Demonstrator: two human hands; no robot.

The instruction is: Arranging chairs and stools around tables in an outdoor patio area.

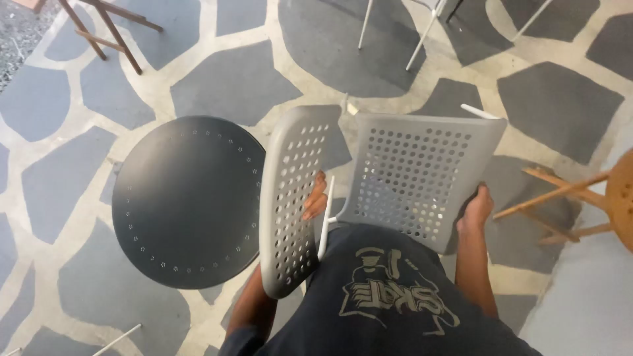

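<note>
I hold the grey perforated chair (pixel 395 178) tipped up in front of my chest above the stone floor (pixel 231 79), my left hand (pixel 315 198) curled around the backrest edge and my right hand (pixel 476 209) clamped on the seat rim, and it seems light, stiff, slightly slick plastic, best gripped at these edges.

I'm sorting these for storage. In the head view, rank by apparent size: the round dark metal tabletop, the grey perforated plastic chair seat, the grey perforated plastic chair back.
1. Round dark metal tabletop, largest.
2. Grey perforated plastic chair seat.
3. Grey perforated plastic chair back, seen at an angle, so it may look narrower than it is.
The chair parts are held nearer the camera, so true sizes are unsure.
</note>
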